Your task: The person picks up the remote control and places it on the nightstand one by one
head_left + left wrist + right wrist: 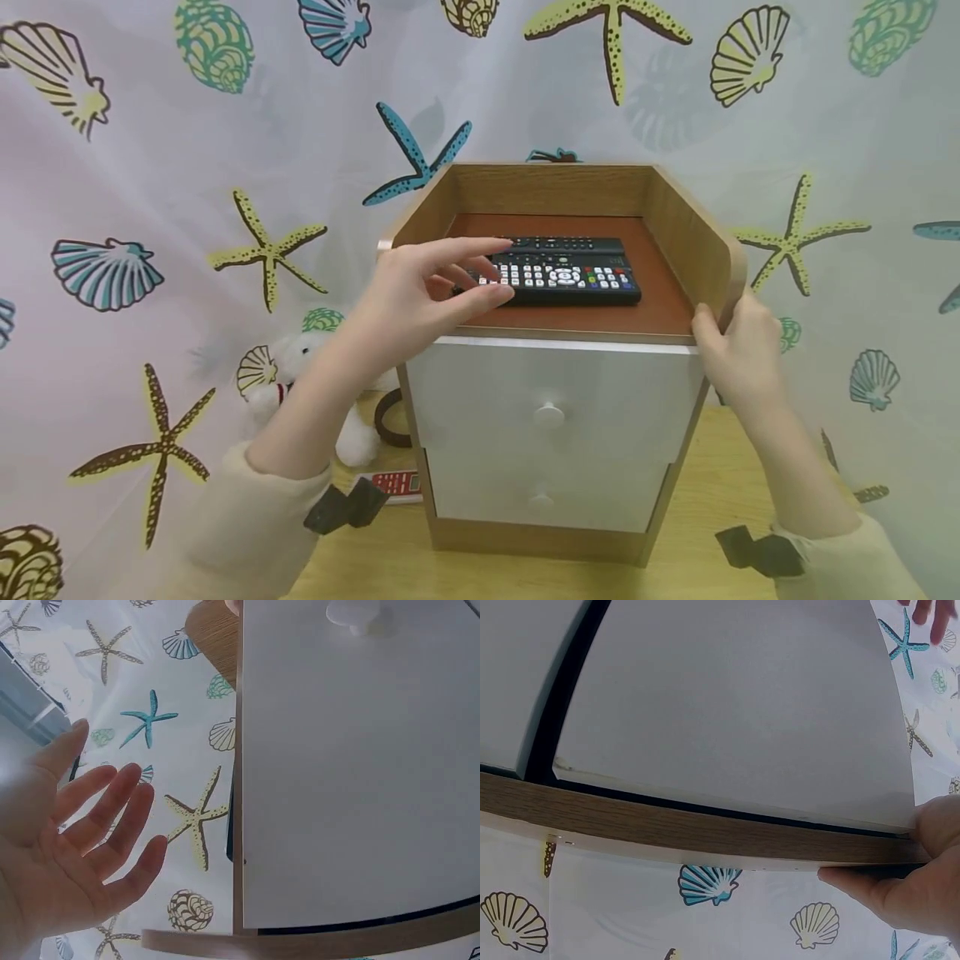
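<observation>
A small wood-edged cabinet [554, 492] with white drawer fronts stands before me. On its brown top, inside a raised rim, lie black remote controls [585, 292], one behind another; the nearest has white buttons. My left hand [442, 287] hovers at the left end of the remotes, thumb and fingers apart. The left wrist view shows that hand [82, 855] with nothing in it. With my right hand [742, 354] I grip the cabinet's right side near the top front corner. In the right wrist view, thumb and fingers of that hand [922, 877] lie on either side of the wooden edge [705, 825].
Left of the cabinet, on the yellow wood-look surface [367, 550], are a white plush toy [356, 437], a dark ring-shaped object [386, 421] and a red-and-white object with a keypad [397, 483]. A curtain [180, 183] printed with shells and starfish hangs behind.
</observation>
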Tool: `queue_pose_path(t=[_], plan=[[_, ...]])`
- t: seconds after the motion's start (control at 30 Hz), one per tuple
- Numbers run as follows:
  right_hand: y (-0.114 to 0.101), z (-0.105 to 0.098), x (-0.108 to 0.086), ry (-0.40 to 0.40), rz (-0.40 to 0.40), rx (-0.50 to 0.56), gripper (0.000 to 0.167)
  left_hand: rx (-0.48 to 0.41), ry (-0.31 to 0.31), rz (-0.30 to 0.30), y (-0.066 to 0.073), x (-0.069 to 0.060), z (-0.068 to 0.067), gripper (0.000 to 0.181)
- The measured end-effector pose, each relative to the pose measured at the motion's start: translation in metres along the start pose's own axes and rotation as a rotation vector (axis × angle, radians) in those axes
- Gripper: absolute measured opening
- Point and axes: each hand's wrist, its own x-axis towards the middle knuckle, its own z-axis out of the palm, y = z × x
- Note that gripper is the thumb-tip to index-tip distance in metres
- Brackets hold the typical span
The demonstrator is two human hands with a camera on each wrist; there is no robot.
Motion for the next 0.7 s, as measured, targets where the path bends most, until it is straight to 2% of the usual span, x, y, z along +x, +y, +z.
queue_pose_path(t=[0.23,0.4,0.47,0.57,0.7], plan=[[0.002,-0.002,0.000,-0.017,0.009,-0.009,0.040,0.003,0.073,0.136,-0.010,-0.032,-0.009,0.044],[0.003,-0.001,0.001,-0.023,0.006,-0.009,0.040,-0.017,0.131,0.250,-0.027,-0.053,-0.014,0.043],[0.003,-0.001,0.001,-0.019,0.001,-0.006,0.040,-0.045,0.144,0.272,-0.036,-0.062,-0.017,0.042],[0.004,-0.001,0.001,-0.009,-0.007,-0.004,0.041,-0.079,0.170,0.249,-0.052,-0.074,-0.020,0.040],[0.004,0.000,0.001,-0.002,-0.012,-0.008,0.040,-0.132,0.183,0.119,-0.080,-0.091,-0.020,0.039]])
